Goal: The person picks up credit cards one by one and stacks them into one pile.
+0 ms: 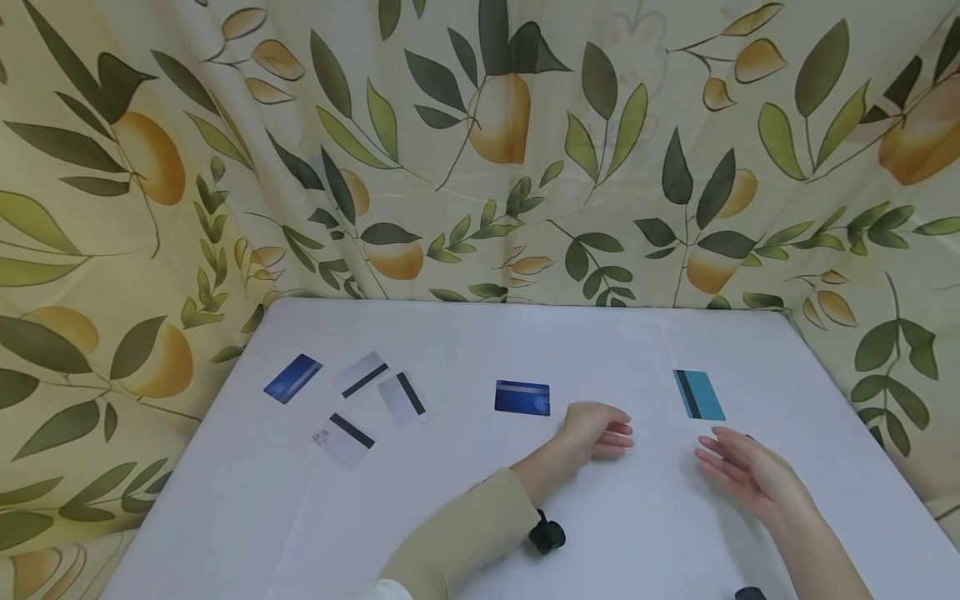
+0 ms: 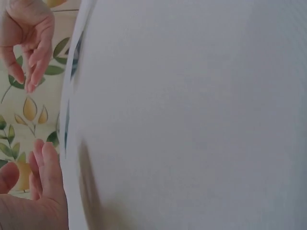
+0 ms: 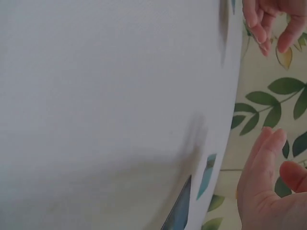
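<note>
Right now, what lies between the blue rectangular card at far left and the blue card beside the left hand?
Head view: a pale rectangular black-striped card and a second card lie between; a third card lies lower in frame.

I count six cards point(image 1: 522, 400) on one desk point(image 1: 247, 517) — two blue cards point(image 1: 292, 380), three pale cards point(image 1: 345, 446) and one teal card point(image 1: 708, 396). Stripes point(image 1: 687, 394) number one per card, for a total of six. Grips number two: my left grip point(image 1: 596, 428) and my right grip point(image 1: 757, 475). Black devices point(image 1: 547, 536) in the head view — two. Tan sleeve point(image 1: 465, 533) in the head view: one.
</note>
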### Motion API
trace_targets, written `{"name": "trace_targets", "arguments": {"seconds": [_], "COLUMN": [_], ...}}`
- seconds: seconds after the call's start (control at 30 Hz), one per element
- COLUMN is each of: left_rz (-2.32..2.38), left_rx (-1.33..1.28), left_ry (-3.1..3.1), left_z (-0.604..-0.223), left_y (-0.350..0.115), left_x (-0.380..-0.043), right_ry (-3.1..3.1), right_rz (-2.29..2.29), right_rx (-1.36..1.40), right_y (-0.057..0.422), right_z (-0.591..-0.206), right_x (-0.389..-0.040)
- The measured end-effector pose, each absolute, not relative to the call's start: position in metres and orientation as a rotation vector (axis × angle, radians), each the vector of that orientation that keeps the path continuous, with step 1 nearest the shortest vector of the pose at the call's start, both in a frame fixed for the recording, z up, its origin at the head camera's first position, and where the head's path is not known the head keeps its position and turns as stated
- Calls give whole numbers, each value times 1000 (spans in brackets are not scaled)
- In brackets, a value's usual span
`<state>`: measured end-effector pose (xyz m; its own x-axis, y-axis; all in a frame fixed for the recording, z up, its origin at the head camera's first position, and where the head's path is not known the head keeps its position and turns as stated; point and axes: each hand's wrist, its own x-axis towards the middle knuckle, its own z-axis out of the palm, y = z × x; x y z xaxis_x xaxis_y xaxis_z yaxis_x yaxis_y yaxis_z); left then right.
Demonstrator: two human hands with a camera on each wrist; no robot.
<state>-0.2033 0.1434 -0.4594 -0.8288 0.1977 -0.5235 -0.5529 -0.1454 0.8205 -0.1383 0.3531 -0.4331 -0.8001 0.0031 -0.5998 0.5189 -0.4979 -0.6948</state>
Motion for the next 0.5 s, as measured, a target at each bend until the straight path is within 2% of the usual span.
{"name": "trace_targets", "arguments": {"seconds": [0.2,0.5], "left_rz": [1933,1928], "left_rx": [-334,-302], "left_ry": [1595,1558], "left_z": [-463,-462], "left_y": [166,190], "left_x": [-200,-198], "right_ry": [1287,1210], "right_rz": [-2371,-2393], "right_rx": [765,887], "right_y": [379,414], "right_z": [-438,-442], "right_x": [-128,-118]}}
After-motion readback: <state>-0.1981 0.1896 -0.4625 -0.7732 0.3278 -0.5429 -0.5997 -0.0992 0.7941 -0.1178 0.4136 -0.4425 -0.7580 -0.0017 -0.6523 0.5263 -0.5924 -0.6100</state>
